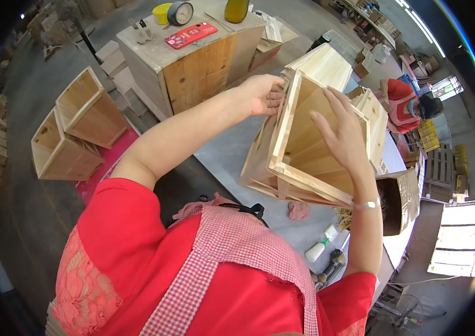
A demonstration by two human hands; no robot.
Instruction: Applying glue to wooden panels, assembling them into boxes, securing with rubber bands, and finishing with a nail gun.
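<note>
A tapered box of pale wood stands tilted on the grey worktable, its open mouth toward me. My left hand rests at the box's far left rim, with fingers curled against the outer edge. Over the mouth's right side, my right hand has its fingers stretched out and its thumb apart. Whether its fingertips touch the rim I cannot tell. Just behind is another wooden box, and one more wooden box shows to the right, partly hidden by my right hand.
A pink cloth and a white bottle lie on the near table. A cardboard box stands at the right. Two wooden boxes sit at left. A cabinet bears a tape roll. A co-worker is far right.
</note>
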